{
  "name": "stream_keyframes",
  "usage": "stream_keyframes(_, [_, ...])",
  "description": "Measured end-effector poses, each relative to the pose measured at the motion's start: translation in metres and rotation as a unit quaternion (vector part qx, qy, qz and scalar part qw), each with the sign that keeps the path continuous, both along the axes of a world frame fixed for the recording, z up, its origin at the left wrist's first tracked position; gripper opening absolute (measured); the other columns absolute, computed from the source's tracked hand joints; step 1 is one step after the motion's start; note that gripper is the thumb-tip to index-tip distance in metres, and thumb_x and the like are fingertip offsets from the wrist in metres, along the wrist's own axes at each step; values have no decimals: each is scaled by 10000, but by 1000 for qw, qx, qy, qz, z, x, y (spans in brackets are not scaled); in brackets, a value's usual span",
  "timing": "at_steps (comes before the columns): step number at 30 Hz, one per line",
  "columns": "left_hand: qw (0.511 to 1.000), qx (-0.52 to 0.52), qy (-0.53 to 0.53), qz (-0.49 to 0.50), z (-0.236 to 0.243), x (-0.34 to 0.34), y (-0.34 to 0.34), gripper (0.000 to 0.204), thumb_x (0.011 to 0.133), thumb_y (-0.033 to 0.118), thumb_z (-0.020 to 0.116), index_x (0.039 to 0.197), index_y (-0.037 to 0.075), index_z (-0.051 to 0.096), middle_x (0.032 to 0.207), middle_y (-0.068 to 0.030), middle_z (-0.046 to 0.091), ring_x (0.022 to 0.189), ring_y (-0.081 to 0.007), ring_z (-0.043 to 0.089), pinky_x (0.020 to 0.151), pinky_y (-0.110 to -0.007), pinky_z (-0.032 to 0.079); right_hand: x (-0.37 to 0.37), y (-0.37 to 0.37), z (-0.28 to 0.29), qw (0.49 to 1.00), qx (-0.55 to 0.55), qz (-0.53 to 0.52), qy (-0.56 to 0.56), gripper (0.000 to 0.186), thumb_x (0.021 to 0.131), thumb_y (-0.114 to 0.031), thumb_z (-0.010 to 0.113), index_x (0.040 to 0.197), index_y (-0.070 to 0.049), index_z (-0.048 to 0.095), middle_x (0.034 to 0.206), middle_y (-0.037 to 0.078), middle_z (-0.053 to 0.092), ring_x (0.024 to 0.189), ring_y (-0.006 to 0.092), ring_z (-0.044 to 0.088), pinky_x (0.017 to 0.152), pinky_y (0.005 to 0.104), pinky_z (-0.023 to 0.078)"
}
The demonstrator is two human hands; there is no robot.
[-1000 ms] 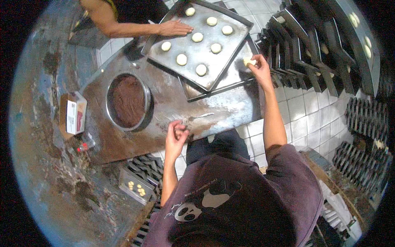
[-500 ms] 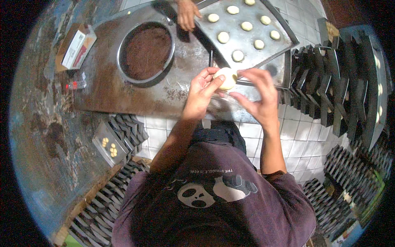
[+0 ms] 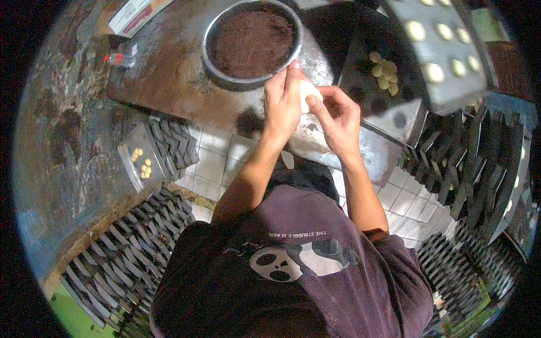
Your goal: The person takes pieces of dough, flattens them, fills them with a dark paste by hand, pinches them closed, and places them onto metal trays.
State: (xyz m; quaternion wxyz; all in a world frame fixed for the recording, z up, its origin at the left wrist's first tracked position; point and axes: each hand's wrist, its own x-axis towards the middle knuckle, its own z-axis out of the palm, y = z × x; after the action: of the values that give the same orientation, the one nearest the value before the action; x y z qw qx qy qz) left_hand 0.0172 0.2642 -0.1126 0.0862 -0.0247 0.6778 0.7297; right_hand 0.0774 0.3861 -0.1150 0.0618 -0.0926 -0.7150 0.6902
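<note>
A pale round piece of dough (image 3: 307, 97) is between my two hands at the table's near edge. My left hand (image 3: 283, 104) wraps it from the left, its fingertips reaching up close to the bowl's rim. From the right, my right hand (image 3: 340, 119) pinches the dough with its thumb on the front; part of the dough is hidden by the fingers. Just beyond my hands stands a wide round metal bowl (image 3: 213, 66) holding a dark brown crumbly filling (image 3: 252, 40).
At the far right a blurred baking tray (image 3: 451, 93) carries several dough rounds. Beside it a lower dark tray (image 3: 360, 98) bears a heap of small dough balls (image 3: 384, 73). A red-labelled bottle (image 3: 121, 59) and a box (image 3: 135, 16) are left. Stacked trays (image 3: 124, 239) flank me.
The tray of dough rounds has shifted right, uncovering the tray with heaped balls. Another person's hand has left view. My right hand has closed in onto the dough. The view has shifted.
</note>
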Motion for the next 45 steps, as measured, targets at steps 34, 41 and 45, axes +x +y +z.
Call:
stream_keyframes(34, [985, 25, -171, -9, -130, -37, -250, 362, 864, 13, 708, 1220, 5, 642, 956, -94, 713, 759, -162, 662, 657, -306, 532, 68, 31, -263, 852, 447, 177, -207, 307, 968, -157, 643, 1245, -55, 558, 1180, 247, 628, 1056, 478, 618, 818, 527, 519])
stream_keyframes(41, [985, -11, -173, 3, -108, -47, -256, 308, 885, -11, 682, 1190, -3, 649, 928, -48, 694, 702, -105, 617, 567, -265, 478, -136, -55, -149, 829, 533, 169, -27, 259, 972, -122, 561, 1216, -126, 647, 1169, 187, 647, 971, 404, 684, 792, 488, 568])
stream_keyframes(45, [977, 22, -211, 22, -106, -43, -255, 313, 909, -2, 697, 1217, 10, 642, 997, -63, 708, 777, -117, 638, 592, -272, 481, -187, -51, -182, 752, 623, 210, 50, 395, 955, -105, 517, 1302, -183, 687, 1314, 178, 644, 1031, 342, 715, 848, 441, 607])
